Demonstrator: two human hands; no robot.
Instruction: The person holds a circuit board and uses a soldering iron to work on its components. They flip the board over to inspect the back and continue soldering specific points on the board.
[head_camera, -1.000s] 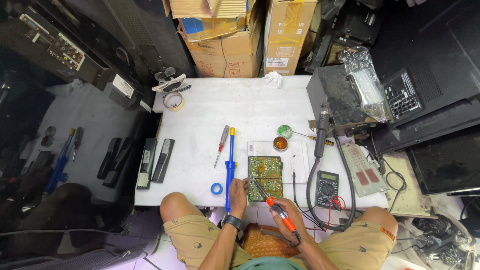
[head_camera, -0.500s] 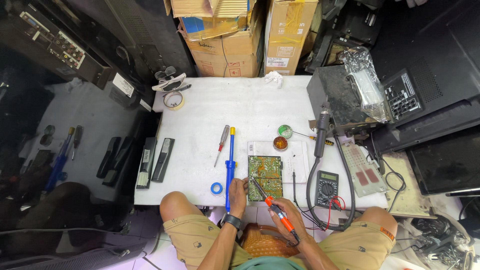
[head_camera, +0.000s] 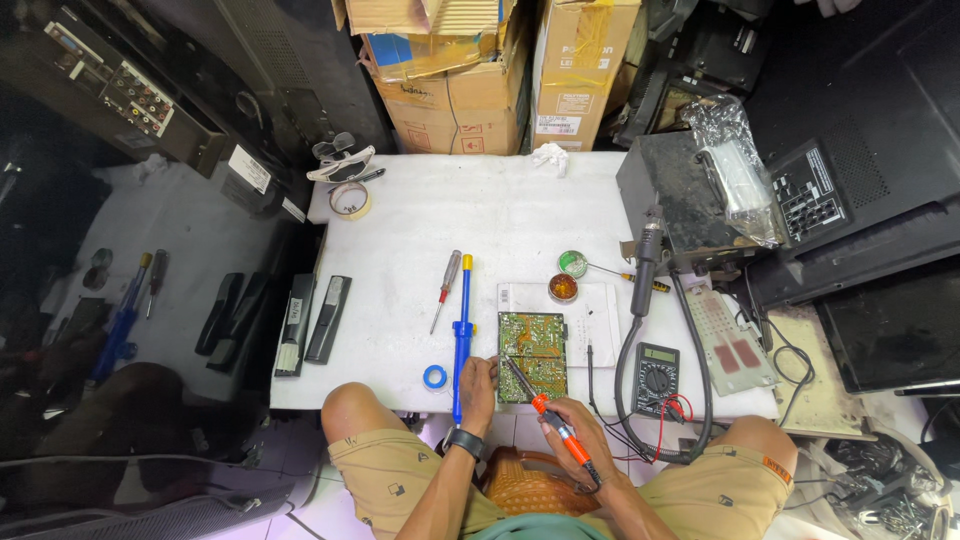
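My left hand (head_camera: 478, 383) covers the near left corner of the green circuit board (head_camera: 532, 342), and whether my fingertips press it or only rest beside it is too small to tell. The soldering iron (head_camera: 548, 418) in my right hand (head_camera: 578, 443) hides its tip among the board's parts; the exact joint it touches cannot be made out. Its cord vanishes under my wrist. My forearms and knees run off the bottom edge. The meter (head_camera: 657, 365) dial setting is unreadable. The cardboard boxes (head_camera: 470, 70) are cut off at the top.
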